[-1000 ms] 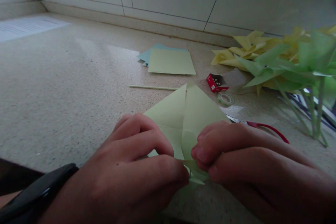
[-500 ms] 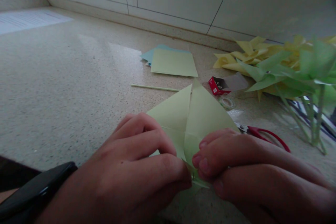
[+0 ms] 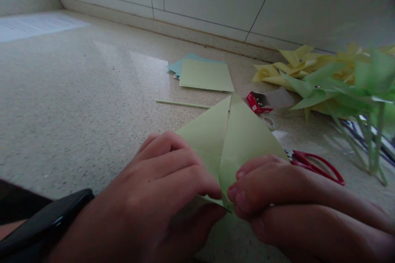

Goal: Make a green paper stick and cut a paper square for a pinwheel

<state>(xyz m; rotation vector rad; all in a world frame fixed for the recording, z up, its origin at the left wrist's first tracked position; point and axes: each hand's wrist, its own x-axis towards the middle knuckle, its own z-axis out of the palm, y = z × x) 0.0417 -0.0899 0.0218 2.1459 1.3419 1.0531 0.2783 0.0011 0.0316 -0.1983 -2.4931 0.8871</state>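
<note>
A light green paper sheet lies on the speckled counter, cut into triangular flaps that rise toward me. My left hand, with a black wristband on its wrist, pinches the paper's near point between thumb and forefinger. My right hand pinches the same point from the right, fingertips almost touching the left hand's. What lies under the fingertips is hidden.
Red-handled scissors lie just behind my right hand. Farther back are a thin green stick, a small red box of pins, a tape roll, a stack of green and blue sheets, and green and yellow paper pinwheels at right.
The view has drifted slightly, so everything sits a bit lower and right. My fingers have drawn closer together on the paper's near point, and the flaps stand a little higher.
</note>
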